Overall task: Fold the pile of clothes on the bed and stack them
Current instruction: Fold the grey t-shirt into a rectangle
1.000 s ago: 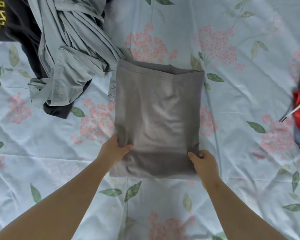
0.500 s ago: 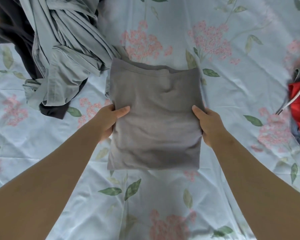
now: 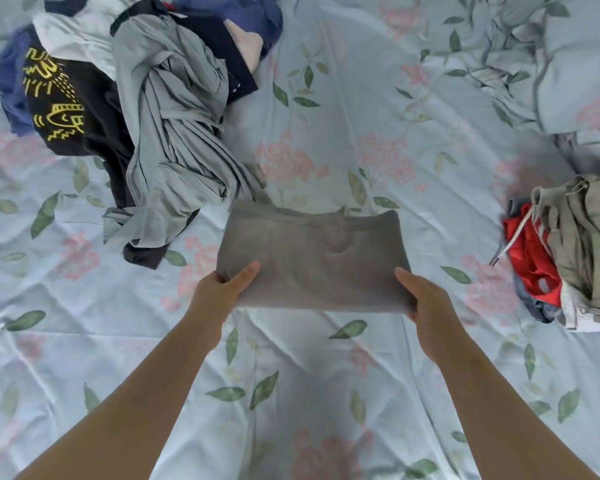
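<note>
Grey folded garment (image 3: 312,251): soft cloth folded into a compact rectangle, at the middle of the bed (image 3: 326,393), held by its near edge between both hands; its far left corner lies just beside the loose pile.
Left hand (image 3: 222,292): grips the garment's near left corner, with the thumb laid flat on top and the fingers tucked under the cloth, out of sight.
Right hand (image 3: 426,306): grips the near right corner the same way, thumb on top along the edge, fingers hidden beneath.
Lift: it cannot be told whether the garment rests on the sheet or hangs clear of it.
Loose pile of unfolded clothes (image 3: 136,109): tangled together at the far left of the bed.
Pale grey-blue crumpled garment (image 3: 174,140): on top of the pile, its folds trailing down toward the grey garment.
Black T-shirt with yellow print (image 3: 59,98): under the grey-blue one, on the pile's left side.
Navy blue cloth (image 3: 260,19): at the pile's far edge.
Folded stack (image 3: 568,258): at the right edge of the bed, well apart from both hands.
Olive-khaki folded garment (image 3: 593,244): on top of the stack.
Red garment with a white drawstring (image 3: 530,265): lower in the stack, showing on its left side.
Pale blue sheet printed with pink flowers and green leaves (image 3: 326,140): wrinkled, covering the bed.
Pillow in the same print (image 3: 575,64): at the far right corner.
</note>
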